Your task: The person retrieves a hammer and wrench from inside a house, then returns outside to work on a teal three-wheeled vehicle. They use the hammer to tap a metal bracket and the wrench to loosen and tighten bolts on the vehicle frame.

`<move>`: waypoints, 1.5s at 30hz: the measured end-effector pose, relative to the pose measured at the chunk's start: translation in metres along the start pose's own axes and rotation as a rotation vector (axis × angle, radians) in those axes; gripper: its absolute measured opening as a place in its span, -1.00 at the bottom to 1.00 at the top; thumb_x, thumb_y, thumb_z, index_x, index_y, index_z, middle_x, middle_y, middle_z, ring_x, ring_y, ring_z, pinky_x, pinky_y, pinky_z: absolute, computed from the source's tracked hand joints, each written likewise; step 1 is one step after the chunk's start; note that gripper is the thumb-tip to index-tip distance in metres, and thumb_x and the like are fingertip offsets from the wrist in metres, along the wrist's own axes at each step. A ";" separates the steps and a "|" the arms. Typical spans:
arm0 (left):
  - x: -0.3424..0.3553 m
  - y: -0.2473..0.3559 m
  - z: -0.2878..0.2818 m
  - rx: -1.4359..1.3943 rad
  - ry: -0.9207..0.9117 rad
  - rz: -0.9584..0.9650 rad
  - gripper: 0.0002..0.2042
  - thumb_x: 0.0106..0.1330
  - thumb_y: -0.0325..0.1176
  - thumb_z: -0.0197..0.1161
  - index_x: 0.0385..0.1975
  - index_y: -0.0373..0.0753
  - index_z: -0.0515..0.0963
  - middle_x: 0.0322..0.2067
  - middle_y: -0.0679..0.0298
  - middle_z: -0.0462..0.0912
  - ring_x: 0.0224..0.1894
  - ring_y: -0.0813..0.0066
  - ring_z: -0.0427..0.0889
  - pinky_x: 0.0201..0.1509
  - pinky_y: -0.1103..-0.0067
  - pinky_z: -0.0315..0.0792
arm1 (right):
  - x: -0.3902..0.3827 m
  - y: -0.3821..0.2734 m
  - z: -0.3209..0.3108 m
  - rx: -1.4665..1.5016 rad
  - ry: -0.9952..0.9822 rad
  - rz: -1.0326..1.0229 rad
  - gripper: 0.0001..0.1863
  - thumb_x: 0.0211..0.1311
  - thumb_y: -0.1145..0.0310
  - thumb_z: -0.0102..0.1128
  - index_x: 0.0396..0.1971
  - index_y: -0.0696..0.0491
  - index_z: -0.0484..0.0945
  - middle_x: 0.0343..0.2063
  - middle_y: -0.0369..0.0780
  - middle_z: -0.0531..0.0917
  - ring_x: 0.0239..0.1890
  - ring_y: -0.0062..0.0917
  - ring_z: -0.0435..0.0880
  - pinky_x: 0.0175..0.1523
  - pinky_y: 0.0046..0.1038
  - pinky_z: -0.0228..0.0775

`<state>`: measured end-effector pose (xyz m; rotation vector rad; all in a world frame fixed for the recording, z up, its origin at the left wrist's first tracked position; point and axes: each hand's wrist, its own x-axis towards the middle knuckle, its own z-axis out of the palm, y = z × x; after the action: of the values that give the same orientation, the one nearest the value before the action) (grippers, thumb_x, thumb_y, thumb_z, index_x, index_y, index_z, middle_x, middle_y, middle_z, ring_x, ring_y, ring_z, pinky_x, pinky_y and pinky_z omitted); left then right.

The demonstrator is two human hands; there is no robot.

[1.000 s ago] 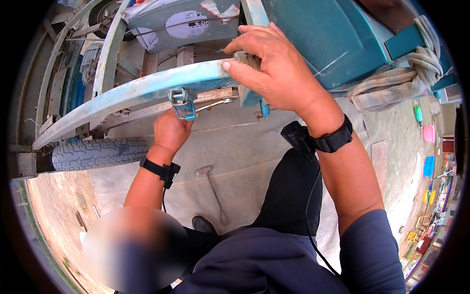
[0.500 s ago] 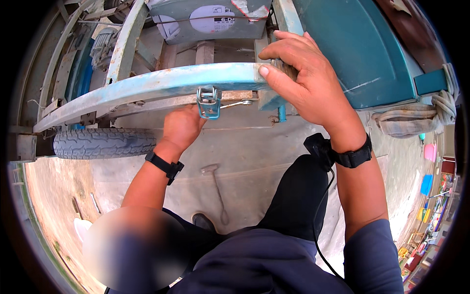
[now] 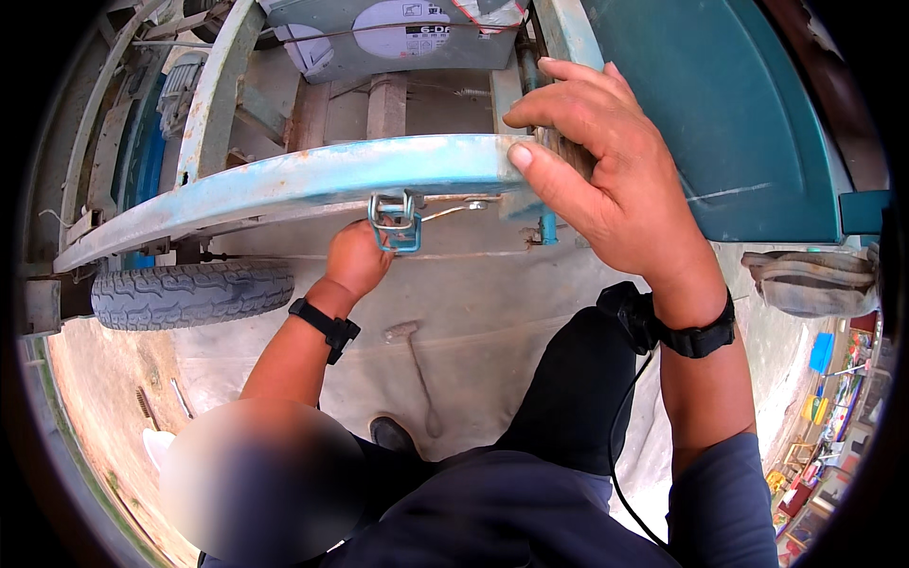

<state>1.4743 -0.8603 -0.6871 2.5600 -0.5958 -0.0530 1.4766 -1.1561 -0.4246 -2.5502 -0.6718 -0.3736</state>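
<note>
Beneath the light-blue metal frame rail (image 3: 322,163), my left hand (image 3: 358,259) is closed round the handle of a wrench (image 3: 453,210). The wrench's ring end reaches right, to a spot under the rail; the grip is partly hidden by a metal latch (image 3: 395,227) that hangs from the rail. My right hand (image 3: 615,170) lies at the rail's right end. Its fingers are apart and curve over the corner post, with the thumb on the rail's end. Whatever lies under that palm is hidden.
A black tyre (image 3: 194,294) stands below the frame at left. On the ground lies a hammer (image 3: 414,374). Behind the rail sits a grey box-shaped battery (image 3: 388,43). A teal panel (image 3: 710,114) rises at right, near a bundle of rope or cloth (image 3: 805,284).
The frame sits slightly lower in view, with both hands shifted down a little too. My left hand keeps its hold on the wrench; my right hand stays at the corner.
</note>
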 end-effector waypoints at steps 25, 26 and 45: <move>0.003 0.029 -0.006 -0.443 -0.247 -0.155 -0.86 0.46 -0.48 0.10 -0.08 -0.30 0.53 -0.27 0.15 0.69 -0.19 0.29 0.68 -0.08 0.44 0.51 | -0.003 0.008 0.012 0.054 0.107 -0.005 -0.61 0.23 0.02 0.21 -0.24 0.06 0.73 -0.12 -0.10 0.69 0.26 -0.16 0.46 0.48 -0.01 0.00; 0.005 0.028 -0.008 -0.424 -0.268 -0.143 -0.87 0.46 -0.48 0.10 -0.09 -0.31 0.53 -0.27 0.16 0.69 -0.19 0.30 0.67 -0.08 0.44 0.51 | -0.004 0.008 0.012 0.058 0.108 -0.004 -0.60 0.23 0.02 0.20 -0.24 0.06 0.73 -0.11 -0.10 0.69 0.26 -0.17 0.47 0.48 -0.01 0.00; -0.001 0.019 -0.008 -0.056 -0.160 -0.067 -0.86 0.38 -0.38 0.17 -0.14 -0.14 0.60 -0.29 0.02 0.68 -0.23 -0.04 0.67 -0.22 0.16 0.51 | -0.003 0.011 0.015 0.034 0.143 -0.031 -0.57 0.22 -0.02 0.20 -0.26 0.06 0.74 -0.10 -0.05 0.69 0.24 -0.15 0.49 0.46 0.00 0.04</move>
<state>1.4671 -0.8711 -0.6705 2.5366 -0.5595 -0.2952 1.4823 -1.1580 -0.4429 -2.4560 -0.6589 -0.5448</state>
